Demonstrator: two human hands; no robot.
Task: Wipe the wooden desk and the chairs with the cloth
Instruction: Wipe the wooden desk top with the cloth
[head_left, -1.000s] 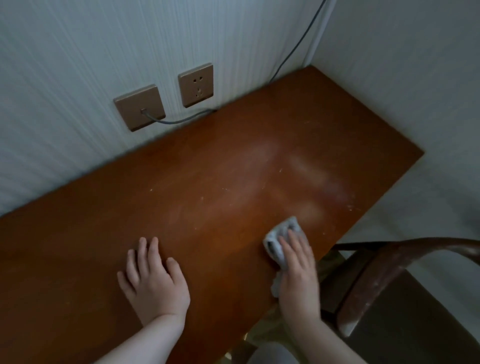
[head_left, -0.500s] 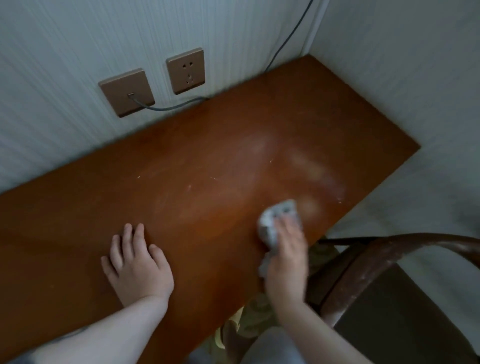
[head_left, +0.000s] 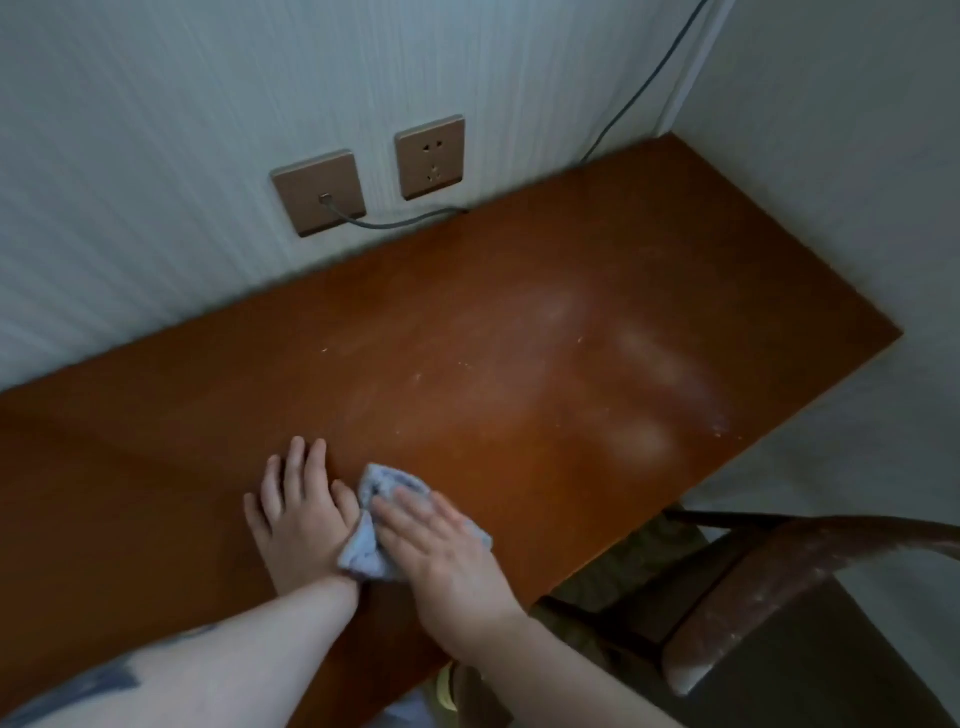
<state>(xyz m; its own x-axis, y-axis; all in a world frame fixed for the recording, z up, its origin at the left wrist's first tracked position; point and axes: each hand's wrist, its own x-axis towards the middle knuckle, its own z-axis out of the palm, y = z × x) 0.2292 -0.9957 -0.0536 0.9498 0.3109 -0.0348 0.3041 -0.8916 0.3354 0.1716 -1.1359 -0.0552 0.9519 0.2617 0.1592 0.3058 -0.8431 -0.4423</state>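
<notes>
The wooden desk (head_left: 519, 322) fills the middle of the view, with pale dusty smears and crumbs on its right half. My right hand (head_left: 441, 551) presses a small light grey-blue cloth (head_left: 366, 545) flat on the desk near its front edge, fingers straight. My left hand (head_left: 298, 509) rests palm down right beside it, fingers spread, with the cloth's edge touching its wrist. Part of the cloth is hidden under my right hand. A dark wooden chair (head_left: 779, 582) stands at the lower right, with its curved armrest close to the desk's front edge.
Walls close off the desk at the back and the right. Two brown wall plates (head_left: 428, 156) sit just above the desk's back edge, and a grey cable (head_left: 395, 224) runs from the left one down behind the desk. Another cable climbs the corner.
My right hand has slid the cloth left along the front of the desk until it meets my left hand. The left hand stays flat on the desk.
</notes>
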